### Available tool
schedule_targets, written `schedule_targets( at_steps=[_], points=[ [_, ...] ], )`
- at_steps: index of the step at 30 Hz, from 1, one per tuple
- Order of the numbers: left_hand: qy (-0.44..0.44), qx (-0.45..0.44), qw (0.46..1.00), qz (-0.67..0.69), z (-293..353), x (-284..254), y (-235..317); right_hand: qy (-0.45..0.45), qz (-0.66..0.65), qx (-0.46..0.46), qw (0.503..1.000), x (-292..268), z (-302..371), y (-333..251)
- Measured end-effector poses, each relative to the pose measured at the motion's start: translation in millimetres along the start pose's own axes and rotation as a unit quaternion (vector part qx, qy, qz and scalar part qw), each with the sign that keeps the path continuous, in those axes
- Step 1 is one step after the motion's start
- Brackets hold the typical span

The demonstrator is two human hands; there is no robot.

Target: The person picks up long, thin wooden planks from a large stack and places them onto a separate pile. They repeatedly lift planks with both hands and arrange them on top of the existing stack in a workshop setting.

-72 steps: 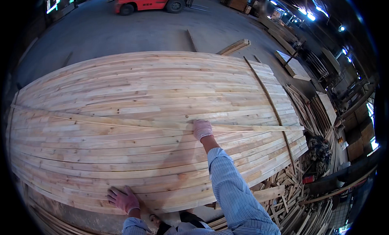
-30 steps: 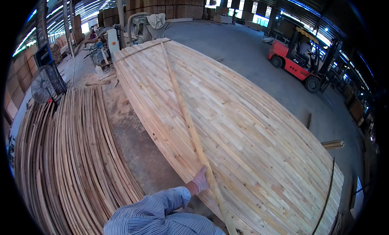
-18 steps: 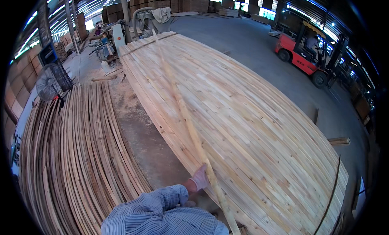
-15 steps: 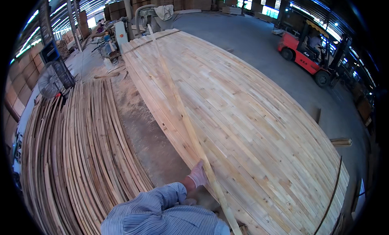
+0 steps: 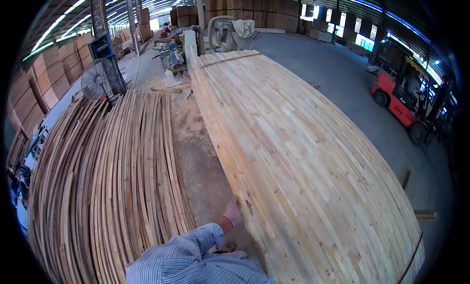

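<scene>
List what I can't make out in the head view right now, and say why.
Head view, all items:
- Right hand: outside the picture.
- Left hand, its grip: the underside is turned away, so whether it holds the edge of the plank layer is unclear.
- Plank layer's near end: cut off by the lower edge.
- Loose strips, near ends: cut off by the dark rim and covered by the sleeve.
- Forklift interior: small and dark.
</scene>
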State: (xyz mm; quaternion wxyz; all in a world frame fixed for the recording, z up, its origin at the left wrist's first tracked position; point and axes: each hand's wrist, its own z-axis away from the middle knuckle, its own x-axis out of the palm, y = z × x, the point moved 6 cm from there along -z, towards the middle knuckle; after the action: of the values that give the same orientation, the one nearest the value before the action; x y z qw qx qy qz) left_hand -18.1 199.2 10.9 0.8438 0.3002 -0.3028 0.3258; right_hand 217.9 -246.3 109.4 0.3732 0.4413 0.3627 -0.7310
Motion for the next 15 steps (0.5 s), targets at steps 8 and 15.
schedule_targets(
  at_steps=[8, 15],
  points=[
    [0.017, 0.072, 0.997, -0.017, -37.8, -32.1, 56.7, -0.109, 0.053, 0.011, 0.993, 7.6, 12.6, 10.6],
    [0.031, 0.076, 0.985, -0.15, -82.1, -30.6, 53.2, -0.174, 0.046, -0.006, 0.984, 38.9, -7.8, 25.8]
  ],
)
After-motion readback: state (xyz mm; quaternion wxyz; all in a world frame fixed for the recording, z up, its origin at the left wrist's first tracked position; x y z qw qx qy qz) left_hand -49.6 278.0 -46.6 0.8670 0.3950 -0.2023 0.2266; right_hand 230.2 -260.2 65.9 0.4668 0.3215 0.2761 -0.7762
